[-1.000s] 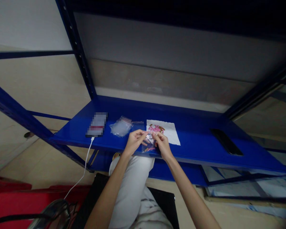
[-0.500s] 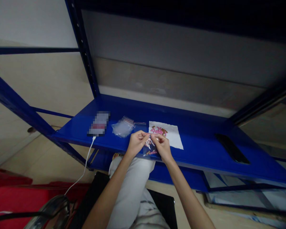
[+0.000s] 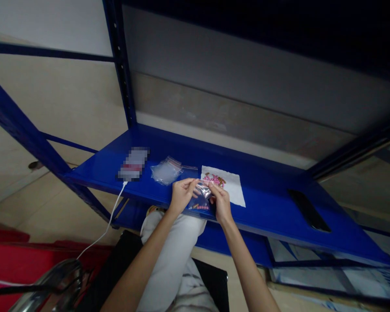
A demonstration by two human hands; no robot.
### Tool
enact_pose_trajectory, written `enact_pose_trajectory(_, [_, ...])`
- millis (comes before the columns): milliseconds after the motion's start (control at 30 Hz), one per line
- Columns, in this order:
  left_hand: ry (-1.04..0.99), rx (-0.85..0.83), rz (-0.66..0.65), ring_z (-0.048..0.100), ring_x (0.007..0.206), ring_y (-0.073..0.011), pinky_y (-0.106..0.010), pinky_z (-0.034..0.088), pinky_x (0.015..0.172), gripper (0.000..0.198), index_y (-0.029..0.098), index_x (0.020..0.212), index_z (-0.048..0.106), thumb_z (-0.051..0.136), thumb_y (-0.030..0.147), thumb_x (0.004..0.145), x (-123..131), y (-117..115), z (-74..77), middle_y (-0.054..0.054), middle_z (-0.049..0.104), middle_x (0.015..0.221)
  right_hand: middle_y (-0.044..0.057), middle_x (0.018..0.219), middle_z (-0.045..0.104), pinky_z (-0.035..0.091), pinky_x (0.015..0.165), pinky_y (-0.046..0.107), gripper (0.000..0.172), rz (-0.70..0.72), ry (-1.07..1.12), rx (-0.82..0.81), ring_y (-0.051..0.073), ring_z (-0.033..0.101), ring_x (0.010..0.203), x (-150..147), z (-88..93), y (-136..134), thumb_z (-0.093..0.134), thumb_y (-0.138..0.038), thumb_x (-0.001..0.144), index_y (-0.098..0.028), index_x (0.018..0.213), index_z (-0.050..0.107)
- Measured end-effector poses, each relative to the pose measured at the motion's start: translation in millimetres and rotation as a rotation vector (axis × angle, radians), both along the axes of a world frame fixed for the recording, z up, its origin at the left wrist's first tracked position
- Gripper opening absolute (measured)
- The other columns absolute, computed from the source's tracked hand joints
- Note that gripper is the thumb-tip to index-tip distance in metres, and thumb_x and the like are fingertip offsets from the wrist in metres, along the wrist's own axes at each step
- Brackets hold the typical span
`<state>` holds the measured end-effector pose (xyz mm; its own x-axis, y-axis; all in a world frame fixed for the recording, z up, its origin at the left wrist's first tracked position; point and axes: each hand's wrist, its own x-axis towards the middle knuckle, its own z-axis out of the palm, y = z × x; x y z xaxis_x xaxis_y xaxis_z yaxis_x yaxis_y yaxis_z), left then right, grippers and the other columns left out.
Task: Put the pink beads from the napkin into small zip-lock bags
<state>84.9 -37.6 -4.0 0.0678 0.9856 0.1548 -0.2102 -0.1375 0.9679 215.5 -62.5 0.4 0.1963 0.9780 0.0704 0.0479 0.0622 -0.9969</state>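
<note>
Between my hands hangs a small clear zip bag, with pink and brown pill-like pieces lying along its bottom. My left hand pinches the bag's top edge at its left end. At the right end, my right hand grips the same edge between thumb and fingers. Just behind the bag, a white sheet of paper lies on the blue shelf, bearing a heap of pink and brown pieces. My right fingers cover part of the paper's near left corner.
A pile of clear zip bags lies left of my hands on the blue shelf. Farther left is a phone, its screen blurred, with a white cable hanging over the edge. A dark phone lies at the right.
My hands have moved apart along the bag's top edge, from near its middle to its two ends. More of the bag now shows between them. The whole view has shifted slightly.
</note>
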Motion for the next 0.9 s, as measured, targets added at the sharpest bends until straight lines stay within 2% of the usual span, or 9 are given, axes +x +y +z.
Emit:
enact_pose_trajectory(100, [-0.002, 0.01, 0.024, 0.062, 0.049, -0.0132, -0.02, 0.05, 0.042, 0.032, 0.011, 0.076, 0.067, 0.057, 0.041, 0.075, -2, -2, 1.5, -0.005, 0.067, 0.063, 0.005, 0.082, 0.066, 0.028, 0.037, 0.019, 0.036, 0.024, -0.015, 0.008, 0.009, 0.044, 0.051, -1, 0.2, -1, 0.056, -0.046, 0.075, -0.017, 0.09, 0.071])
enact_pose_trajectory(267, [0.03, 0.005, -0.012, 0.058, 0.043, -0.011, -0.02, 0.048, 0.04, 0.033, 0.011, 0.076, 0.067, 0.055, 0.041, 0.077, -3, -4, 5.0, -0.002, 0.062, 0.054, 0.005, 0.08, 0.067, 0.029, 0.037, 0.019, 0.035, 0.007, -0.003, 0.005, 0.009, 0.045, 0.047, -1, -2.6, -1, 0.056, -0.046, 0.075, -0.018, 0.093, 0.07])
enact_pose_trajectory(400, [0.069, -0.005, -0.025, 0.052, 0.035, -0.0092, -0.018, 0.041, 0.033, 0.033, 0.012, 0.079, 0.066, 0.054, 0.043, 0.077, 0, -4, 3.5, 0.001, 0.057, 0.049, 0.005, 0.073, 0.067, 0.029, 0.036, 0.02, 0.035, -0.012, 0.061, -0.004, 0.01, 0.048, 0.046, 2, -5.9, -1, 0.057, -0.047, 0.074, -0.016, 0.08, 0.071])
enact_pose_trajectory(467, [0.097, 0.032, -0.001, 0.051, 0.035, -0.0088, -0.017, 0.038, 0.032, 0.032, 0.013, 0.078, 0.065, 0.053, 0.043, 0.077, 1, -4, 1.6, 0.002, 0.056, 0.048, 0.004, 0.062, 0.064, 0.029, 0.036, 0.02, 0.036, -0.038, 0.056, 0.0, 0.01, 0.045, 0.043, 3, -6.8, 0, 0.058, -0.048, 0.073, -0.015, 0.072, 0.07])
enact_pose_trajectory(533, [0.13, 0.081, 0.037, 0.049, 0.035, -0.0082, -0.017, 0.037, 0.033, 0.031, 0.015, 0.077, 0.064, 0.052, 0.043, 0.078, 2, -3, -0.5, 0.003, 0.055, 0.048, 0.002, 0.055, 0.061, 0.03, 0.036, 0.02, 0.037, -0.041, 0.035, 0.013, 0.009, 0.043, 0.041, 3, -6.3, 0, 0.057, -0.049, 0.074, -0.015, 0.073, 0.07])
enact_pose_trajectory(633, [0.141, 0.091, 0.106, 0.045, 0.033, -0.0078, -0.018, 0.034, 0.033, 0.029, 0.017, 0.08, 0.062, 0.051, 0.044, 0.079, 3, -2, -2.9, 0.006, 0.051, 0.044, 0.001, 0.052, 0.059, 0.031, 0.036, 0.019, 0.038, 0.041, 0.003, 0.029, 0.01, 0.047, 0.043, -1, -3.2, 0, 0.056, -0.05, 0.075, -0.016, 0.085, 0.069])
enact_pose_trajectory(733, [0.181, 0.109, 0.175, 0.042, 0.032, -0.008, -0.019, 0.033, 0.034, 0.029, 0.018, 0.082, 0.062, 0.049, 0.044, 0.08, 1, -1, -2.1, 0.007, 0.049, 0.043, 0.0, 0.053, 0.061, 0.031, 0.036, 0.019, 0.036, 0.121, 0.003, 0.039, 0.011, 0.049, 0.041, -6, -1.6, 1, 0.063, -0.047, 0.07, -0.016, 0.087, 0.067])
enact_pose_trajectory(833, [0.284, 0.179, 0.187, 0.047, 0.038, -0.0098, -0.02, 0.037, 0.041, 0.03, 0.019, 0.094, 0.061, 0.049, 0.043, 0.081, -6, -1, 4.1, 0.006, 0.05, 0.046, 0.002, 0.061, 0.065, 0.035, 0.037, 0.022, 0.034, 0.088, 0.052, 0.054, 0.011, 0.049, 0.039, -10, -4.1, 2, 0.066, -0.047, 0.066, -0.016, 0.08, 0.067])
enact_pose_trajectory(900, [0.375, 0.244, 0.228, 0.057, 0.053, -0.0132, -0.022, 0.043, 0.05, 0.037, 0.02, 0.11, 0.056, 0.052, 0.041, 0.079, -16, -1, 10.2, 0.001, 0.061, 0.061, 0.002, 0.061, 0.065, 0.035, 0.035, 0.023, 0.034, 0.026, 0.069, 0.071, 0.011, 0.048, 0.035, -11, -6.0, 6, 0.064, -0.048, 0.068, -0.016, 0.079, 0.066])
